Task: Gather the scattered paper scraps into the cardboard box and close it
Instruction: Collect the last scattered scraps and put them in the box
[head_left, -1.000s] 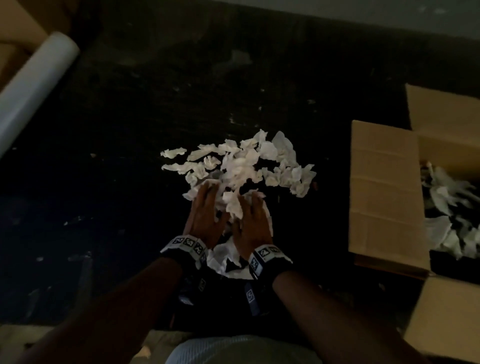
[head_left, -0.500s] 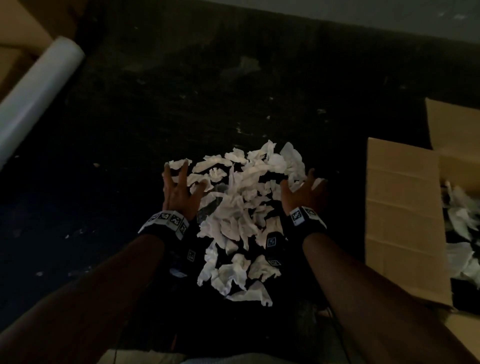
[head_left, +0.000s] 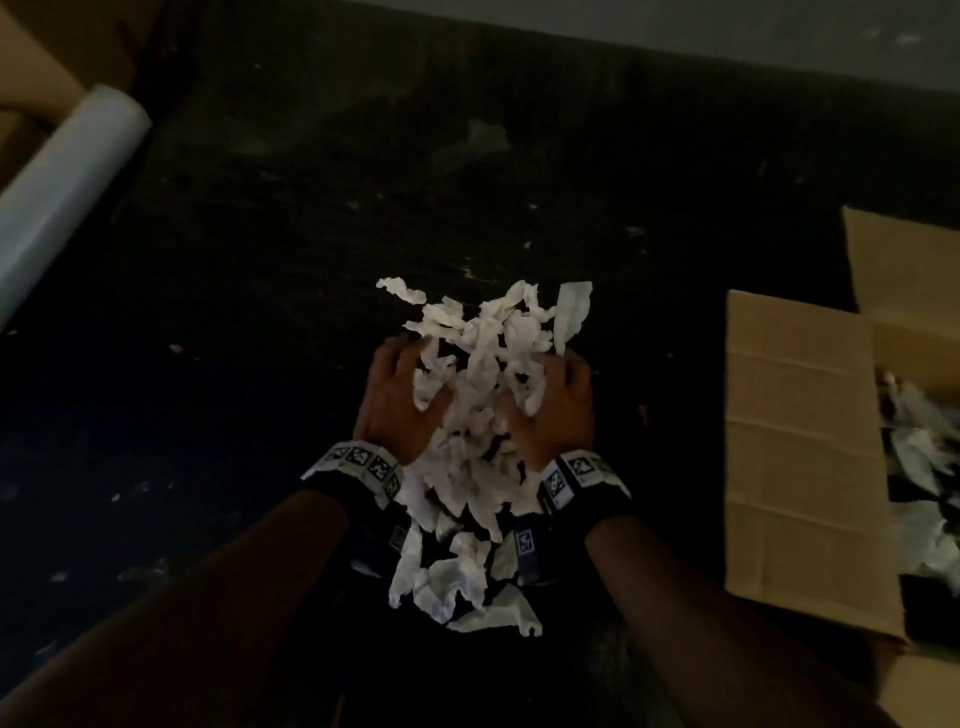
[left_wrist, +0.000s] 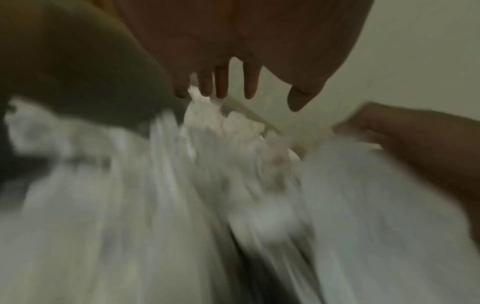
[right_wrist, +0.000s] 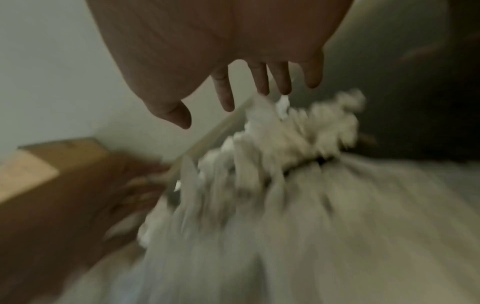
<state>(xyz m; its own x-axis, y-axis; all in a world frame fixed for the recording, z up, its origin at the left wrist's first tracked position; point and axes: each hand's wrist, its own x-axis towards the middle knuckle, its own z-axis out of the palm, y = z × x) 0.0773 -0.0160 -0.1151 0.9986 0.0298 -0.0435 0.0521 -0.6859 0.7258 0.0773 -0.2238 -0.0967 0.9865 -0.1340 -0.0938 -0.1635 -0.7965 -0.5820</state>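
Observation:
A heap of white paper scraps (head_left: 483, 374) lies on the dark floor in the head view. My left hand (head_left: 400, 400) presses against its left side and my right hand (head_left: 558, 410) against its right side, squeezing the heap between the palms. Both wrist views are blurred but show the left hand's fingers (left_wrist: 223, 82) and the right hand's fingers (right_wrist: 259, 82) fairly straight over the scraps (left_wrist: 233, 131). More loose scraps (head_left: 462, 587) trail back between my wrists. The open cardboard box (head_left: 800, 457) stands at the right with scraps inside (head_left: 924, 467), its flaps folded out.
A white roll (head_left: 67, 176) lies at the upper left beside more cardboard (head_left: 31, 62). Tiny paper bits dot the dark floor (head_left: 260, 312). A pale strip (head_left: 727, 26) runs along the far edge.
Both hands have moved inward from the pile's outer edges, bunching the spread scraps into a narrower, taller heap. The view has shifted a little, with the box further right.

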